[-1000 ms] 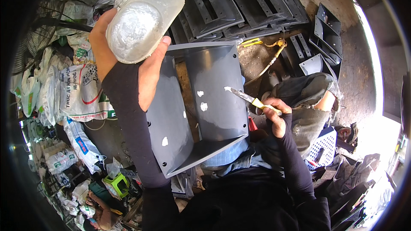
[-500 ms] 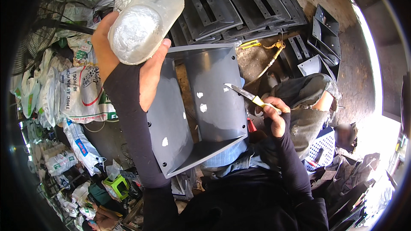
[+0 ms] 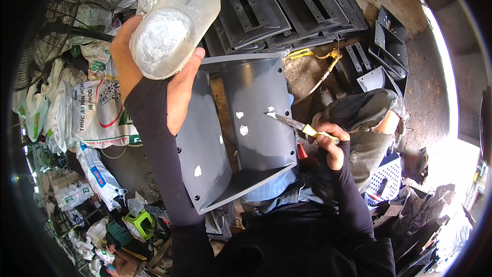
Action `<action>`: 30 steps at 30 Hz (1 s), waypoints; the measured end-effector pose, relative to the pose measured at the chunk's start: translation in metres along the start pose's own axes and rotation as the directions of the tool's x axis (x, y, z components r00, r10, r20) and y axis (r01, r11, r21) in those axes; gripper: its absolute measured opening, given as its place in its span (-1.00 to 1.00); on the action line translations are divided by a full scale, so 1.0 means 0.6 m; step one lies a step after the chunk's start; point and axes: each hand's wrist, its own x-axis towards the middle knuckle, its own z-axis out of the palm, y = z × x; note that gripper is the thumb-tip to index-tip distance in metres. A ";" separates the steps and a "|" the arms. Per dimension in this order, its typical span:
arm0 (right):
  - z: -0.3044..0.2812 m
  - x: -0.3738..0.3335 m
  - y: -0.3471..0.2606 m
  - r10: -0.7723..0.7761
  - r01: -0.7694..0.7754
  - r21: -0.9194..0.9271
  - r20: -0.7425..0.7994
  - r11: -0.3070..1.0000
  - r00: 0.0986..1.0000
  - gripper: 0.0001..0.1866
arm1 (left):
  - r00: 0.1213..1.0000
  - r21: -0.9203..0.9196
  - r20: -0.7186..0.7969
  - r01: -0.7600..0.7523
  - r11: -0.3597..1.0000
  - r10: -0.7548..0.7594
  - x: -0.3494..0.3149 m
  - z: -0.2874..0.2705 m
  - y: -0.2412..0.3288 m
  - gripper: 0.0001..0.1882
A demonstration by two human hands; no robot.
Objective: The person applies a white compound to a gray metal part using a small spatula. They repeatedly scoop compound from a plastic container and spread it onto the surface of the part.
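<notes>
My left hand [image 3: 180, 92] grips a translucent plastic container [image 3: 202, 7] with white paste [image 3: 163, 36] inside it. In my right hand [image 3: 332, 146] is a knife [image 3: 311, 131] with a yellowish handle. Its blade tip, with a dab of white on it, is at the inner face of a dark grey trough-shaped part [image 3: 259, 92]. That part lies across my lap, under my left forearm, with a long slot between its two sloping faces. Several white paste spots [image 3: 244, 130] dot both faces. Holes show near its corners.
Similar dark grey parts [image 3: 256, 13] are stacked at the back, with more at the back right [image 3: 388, 46]. A hose [image 3: 323, 77] lies behind my knee. White sacks [image 3: 100, 107] and a fan [image 3: 59, 25] stand left; a white-blue basket [image 3: 385, 177] sits right.
My right hand has moved slightly down and right. The knife has turned flatter, and its tip now sits just below the upper right paste spot. My left hand and the container stay almost still.
</notes>
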 end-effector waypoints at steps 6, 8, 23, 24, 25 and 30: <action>0.004 0.006 0.004 -0.014 0.012 -0.108 -0.022 0.994 1.000 -0.82 | 0.999 -0.036 -0.002 0.043 0.998 -0.043 -0.002 0.002 0.002 -0.21; 0.003 0.004 0.001 -0.014 0.011 -0.146 -0.013 0.989 1.000 -0.82 | 1.000 -0.021 0.002 0.031 0.999 -0.031 -0.002 0.000 0.001 -0.21; 0.003 -0.003 0.005 0.021 -0.021 0.060 -0.008 0.998 1.000 -0.78 | 0.999 -0.049 0.018 0.051 0.998 -0.050 -0.001 -0.001 0.002 -0.23; 0.002 -0.005 0.005 0.041 -0.039 0.114 -0.014 0.993 0.999 -0.78 | 0.998 -0.071 0.009 0.058 0.996 -0.057 -0.001 0.000 0.001 -0.23; -0.001 -0.007 0.005 0.057 -0.054 0.177 -0.009 0.983 0.998 -0.78 | 0.998 -0.094 -0.001 0.064 0.993 -0.065 -0.002 0.002 0.001 -0.22; -0.007 -0.008 0.007 0.065 -0.050 0.287 -0.041 0.957 0.997 -0.75 | 0.992 -0.173 -0.015 0.120 0.978 -0.125 -0.004 0.006 0.001 -0.22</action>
